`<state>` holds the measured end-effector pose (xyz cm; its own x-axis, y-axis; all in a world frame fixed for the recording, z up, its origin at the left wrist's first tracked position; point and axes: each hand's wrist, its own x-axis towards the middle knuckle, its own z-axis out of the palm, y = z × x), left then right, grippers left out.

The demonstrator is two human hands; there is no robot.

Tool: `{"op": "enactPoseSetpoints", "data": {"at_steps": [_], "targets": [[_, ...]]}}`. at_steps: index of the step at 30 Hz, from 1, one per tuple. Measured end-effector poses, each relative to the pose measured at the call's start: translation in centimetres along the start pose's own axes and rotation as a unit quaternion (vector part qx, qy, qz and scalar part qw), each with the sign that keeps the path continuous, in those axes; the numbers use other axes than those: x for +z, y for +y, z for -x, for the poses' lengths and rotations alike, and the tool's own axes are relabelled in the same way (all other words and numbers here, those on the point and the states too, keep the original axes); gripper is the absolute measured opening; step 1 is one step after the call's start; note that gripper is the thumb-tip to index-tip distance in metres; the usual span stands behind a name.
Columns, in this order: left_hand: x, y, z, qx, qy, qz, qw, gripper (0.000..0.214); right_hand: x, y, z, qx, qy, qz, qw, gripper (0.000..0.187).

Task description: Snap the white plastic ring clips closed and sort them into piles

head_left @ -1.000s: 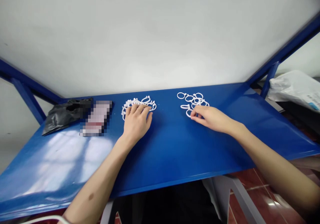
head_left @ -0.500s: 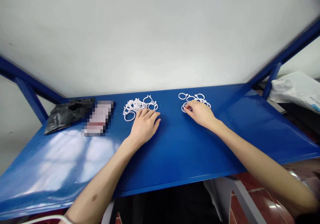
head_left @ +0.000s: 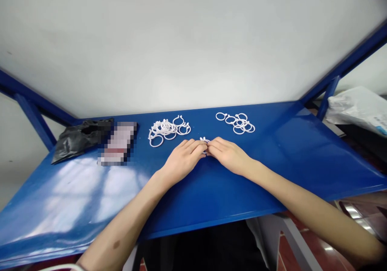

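Note:
Fingertips of my left hand (head_left: 185, 158) and my right hand (head_left: 228, 155) meet over the middle of the blue table. Between them they grip a small white plastic ring (head_left: 203, 139) with knobbed ends, the ends pointing up and most of the loop hidden by the fingers. Beyond my left hand lies a heap of white rings (head_left: 163, 129), tangled together, several with open gaps. To the far right of my right hand, a looser group of white rings (head_left: 240, 123) rests flat, partly overlapping.
A crumpled black plastic bag (head_left: 78, 140) and a pixelated flat object (head_left: 118, 144) lie on the left of the blue table (head_left: 211, 198). A white wall (head_left: 193, 49) rises behind. Blue frame bars (head_left: 36, 121) stand at both sides, with a white plastic bag (head_left: 359, 107) beyond the right one.
My right hand has moved left and nearer, away from the right group of rings. My left hand has come right, off the heap's edge. Both now hold a ring together.

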<state>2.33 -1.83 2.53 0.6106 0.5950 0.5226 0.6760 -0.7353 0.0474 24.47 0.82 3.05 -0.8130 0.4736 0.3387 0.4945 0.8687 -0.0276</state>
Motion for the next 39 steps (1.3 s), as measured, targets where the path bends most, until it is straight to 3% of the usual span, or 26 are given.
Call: {"op": "enactPoseSetpoints", "data": {"at_steps": [8,13,17,19,21,23,26,29,34,39], "targets": [[-0.2,0.3,-0.4,0.032,0.015,-0.045,0.998,0.021,0.1,-0.7,0.4,-0.040,0.078,0.043,0.995,0.031],[0.0,1.0,-0.5,0.010,0.024,-0.104,0.994,0.023,0.6,-2.0,-0.1,0.002,0.102,0.096,0.990,0.031],[-0.1,0.9,-0.5,0.003,0.047,-0.092,0.995,0.020,0.7,-2.5,-0.2,0.044,0.126,0.042,0.990,0.024],[-0.4,0.3,-0.3,0.001,0.063,-0.077,0.995,0.014,0.6,-1.6,0.1,0.035,0.146,-0.005,0.989,0.019],[-0.7,-0.7,0.0,-0.022,0.076,-0.071,0.994,0.012,0.2,0.7,0.7,0.037,0.149,-0.028,0.988,0.028],[-1.0,-1.9,0.4,-0.060,0.072,-0.082,0.992,0.014,-0.3,3.9,1.6,0.114,0.163,-0.006,0.980,0.031],[-1.3,-3.5,1.1,-0.134,0.029,-0.144,0.980,0.019,-1.4,8.8,3.5,0.206,0.099,0.080,0.970,0.023],[-1.6,-4.0,1.4,-0.213,0.000,-0.200,0.956,0.025,-2.2,11.4,5.1,0.197,0.040,0.117,0.973,0.021],[-1.9,-3.1,1.1,-0.254,0.021,-0.203,0.945,0.024,-2.4,11.1,6.3,0.158,0.021,0.107,0.981,0.023],[-1.5,-2.6,0.9,-0.223,0.009,-0.176,0.959,0.023,-2.3,10.1,6.4,0.200,0.028,0.084,0.976,0.022]]}}
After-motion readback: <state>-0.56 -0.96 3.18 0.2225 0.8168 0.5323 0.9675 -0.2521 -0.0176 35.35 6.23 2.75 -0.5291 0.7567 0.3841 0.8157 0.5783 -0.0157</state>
